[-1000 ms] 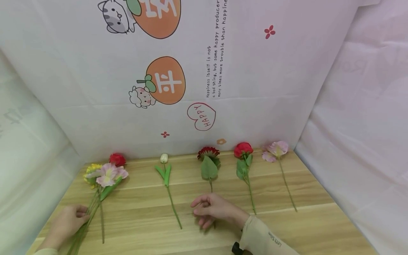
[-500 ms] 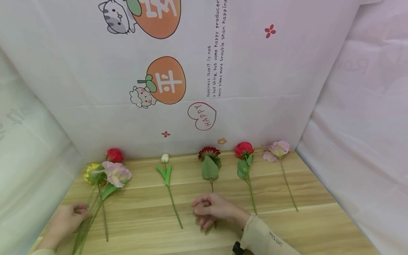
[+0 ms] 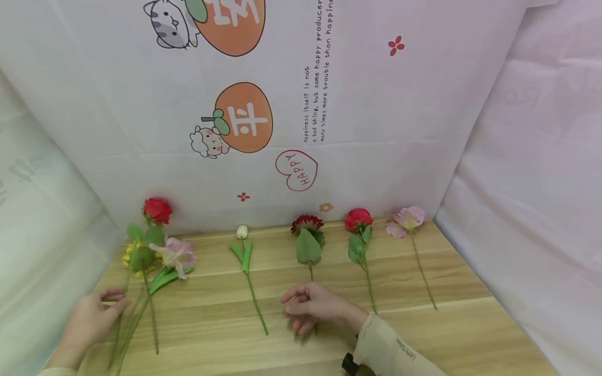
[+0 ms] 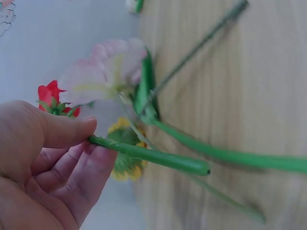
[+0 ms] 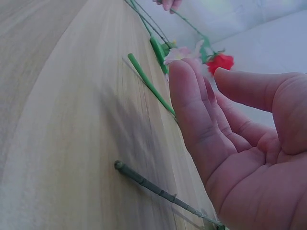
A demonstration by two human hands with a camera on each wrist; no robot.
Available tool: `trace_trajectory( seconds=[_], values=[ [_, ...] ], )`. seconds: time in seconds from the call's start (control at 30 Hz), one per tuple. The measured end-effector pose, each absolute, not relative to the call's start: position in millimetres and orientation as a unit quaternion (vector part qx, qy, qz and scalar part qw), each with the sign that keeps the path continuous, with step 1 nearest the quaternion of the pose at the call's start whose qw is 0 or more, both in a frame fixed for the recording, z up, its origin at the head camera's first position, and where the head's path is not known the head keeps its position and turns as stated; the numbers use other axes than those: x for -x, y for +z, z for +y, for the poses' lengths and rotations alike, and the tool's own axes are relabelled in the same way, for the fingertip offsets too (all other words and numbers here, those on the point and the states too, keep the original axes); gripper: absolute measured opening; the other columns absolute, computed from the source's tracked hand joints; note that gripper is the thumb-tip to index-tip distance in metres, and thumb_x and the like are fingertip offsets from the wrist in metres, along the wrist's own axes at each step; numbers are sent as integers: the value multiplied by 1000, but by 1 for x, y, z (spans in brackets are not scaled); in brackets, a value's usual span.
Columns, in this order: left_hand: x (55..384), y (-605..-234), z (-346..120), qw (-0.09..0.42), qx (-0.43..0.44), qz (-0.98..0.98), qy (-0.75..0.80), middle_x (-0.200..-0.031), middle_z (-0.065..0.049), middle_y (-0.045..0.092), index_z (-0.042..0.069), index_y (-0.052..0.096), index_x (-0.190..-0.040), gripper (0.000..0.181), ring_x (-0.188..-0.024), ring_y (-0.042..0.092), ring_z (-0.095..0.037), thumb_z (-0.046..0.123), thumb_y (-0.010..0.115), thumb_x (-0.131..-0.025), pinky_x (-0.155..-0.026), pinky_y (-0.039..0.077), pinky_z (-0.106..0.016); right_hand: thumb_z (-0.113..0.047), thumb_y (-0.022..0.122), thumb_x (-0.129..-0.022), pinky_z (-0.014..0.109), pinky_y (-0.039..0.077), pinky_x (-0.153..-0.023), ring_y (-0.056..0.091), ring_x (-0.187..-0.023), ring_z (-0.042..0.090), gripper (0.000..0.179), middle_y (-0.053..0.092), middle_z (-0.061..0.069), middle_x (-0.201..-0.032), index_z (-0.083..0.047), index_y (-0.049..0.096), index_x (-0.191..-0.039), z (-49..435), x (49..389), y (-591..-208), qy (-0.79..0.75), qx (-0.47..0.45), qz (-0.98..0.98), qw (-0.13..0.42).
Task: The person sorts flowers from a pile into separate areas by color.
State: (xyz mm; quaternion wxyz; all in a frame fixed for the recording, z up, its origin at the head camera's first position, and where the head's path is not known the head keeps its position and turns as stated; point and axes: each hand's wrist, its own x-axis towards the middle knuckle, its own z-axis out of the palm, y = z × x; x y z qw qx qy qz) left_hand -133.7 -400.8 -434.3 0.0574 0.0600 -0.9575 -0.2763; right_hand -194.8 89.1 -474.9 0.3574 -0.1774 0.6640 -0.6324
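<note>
My left hand (image 3: pixel 89 318) pinches a green stem (image 4: pixel 153 157) between thumb and fingers, at the left of the table. That stem belongs to a red rose (image 3: pixel 158 210), raised above the other flowers. Under it lie a yellow flower (image 3: pixel 140 258), a pink flower (image 3: pixel 176 256) and a stem with long green leaves (image 3: pixel 164 280). My right hand (image 3: pixel 317 308) hovers loosely curled, holding nothing, over the stem of a dark red flower (image 3: pixel 307 224). In the right wrist view, that dark stem (image 5: pixel 163 192) lies beside the fingers, apart from them.
A white tulip (image 3: pixel 242 233) lies between the hands. Right of the right hand lie another red rose (image 3: pixel 359 220) and a pink flower (image 3: pixel 408 220). White printed cloth (image 3: pixel 376 130) walls in the wooden table (image 3: pixel 211 324) at the back and sides.
My left hand has lifted the red rose up and leftward, away from the flowers beneath. The bunched stems have spread apart on the table. My right hand has stayed in place.
</note>
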Motion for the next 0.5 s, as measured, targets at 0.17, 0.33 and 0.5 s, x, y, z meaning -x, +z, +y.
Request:
trace_trajectory(
  seconds=[0.17,0.33,0.5],
  values=[
    [133,-425,-385,75,-61,-947,-307,-109,-27,69,-16,57,-127,55,-73,70,-14,32,64,-102,-58,56,-24,-9,67,-99,36,63,-63,68,-68,18,33,69,19,-95,6,60,-128,89,195,-474,-633,177,663,357],
    [134,-417,-362,100,-40,-932,-347,-109,-28,68,-15,57,-128,52,-72,70,-10,28,67,-101,-59,60,-26,-10,67,-99,36,63,-63,68,-67,18,33,69,18,-93,5,60,-128,90,194,-472,-633,176,664,358],
    [137,-414,-339,123,-16,-916,-382,-109,-27,68,-13,57,-128,48,-71,70,-9,24,69,-99,-59,60,-25,-11,67,-99,34,63,-63,69,-69,17,36,69,17,-95,6,59,-130,91,194,-472,-636,181,655,366]
  ],
)
